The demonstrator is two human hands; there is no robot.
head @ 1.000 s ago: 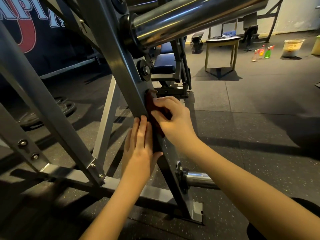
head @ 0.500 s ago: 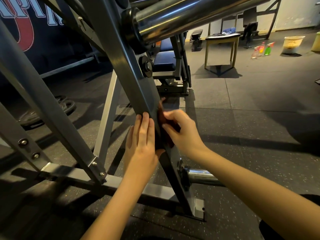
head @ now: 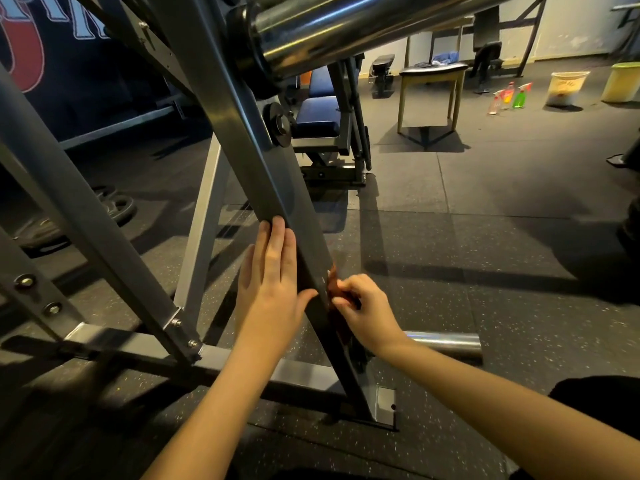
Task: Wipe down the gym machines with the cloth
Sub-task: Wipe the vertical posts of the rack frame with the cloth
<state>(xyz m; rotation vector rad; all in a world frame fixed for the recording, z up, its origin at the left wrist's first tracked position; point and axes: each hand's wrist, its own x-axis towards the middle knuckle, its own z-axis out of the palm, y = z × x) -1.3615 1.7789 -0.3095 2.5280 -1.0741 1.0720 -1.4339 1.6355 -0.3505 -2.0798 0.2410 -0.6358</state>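
Observation:
A slanted grey steel post [head: 256,157] of the gym machine runs from top left down to a floor plate [head: 386,401]. My left hand [head: 272,282] lies flat with straight fingers against the post's left face. On the right edge of the post, my right hand [head: 363,311] grips a dark red cloth [head: 334,284] and holds it against the metal low down. Most of the cloth is hidden behind the post and my fingers.
A thick chrome bar [head: 346,26] crosses overhead. A short chrome peg [head: 446,342] sticks out near the post's base. A blue padded bench [head: 318,116], a stool [head: 431,88], spray bottles [head: 510,97] and buckets [head: 566,86] stand behind. Weight plates [head: 114,206] lie at the left.
My right hand has slid the cloth down the post's right edge toward the base. My left hand has stayed flat on the post. The view has shifted slightly.

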